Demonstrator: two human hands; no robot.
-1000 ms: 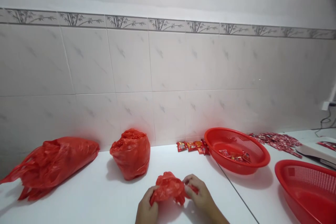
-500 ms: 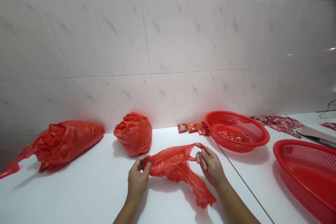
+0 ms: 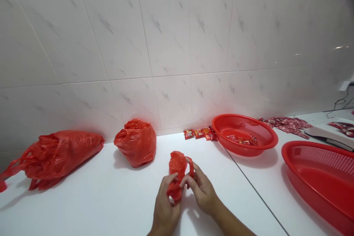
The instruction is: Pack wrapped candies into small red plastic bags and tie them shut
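On the white table [image 3: 91,206], below the tiled wall [image 3: 166,33], your hands work near the middle of the view. Your left hand [image 3: 166,206] sits low with its fingers curled up, pinching the lower end of a small bunched red plastic bag [image 3: 175,177]. Your right hand [image 3: 200,188] reaches in from the right, wrist angled, its grip pinching the bag's upper part. The narrow strip there looks like a handle, though your fingers hide the folds. The bag stands up between both grips, which nearly touch. A stuffed red bag [image 3: 135,143] sits well apart to your left, with a longer one [image 3: 55,158] beyond it. A table seam [image 3: 256,191] runs to your right, and past it lies a red mesh basket [image 3: 318,180]. Another red mesh basket [image 3: 243,150] holds sachets, and more red sachets [image 3: 199,134] line the wall.
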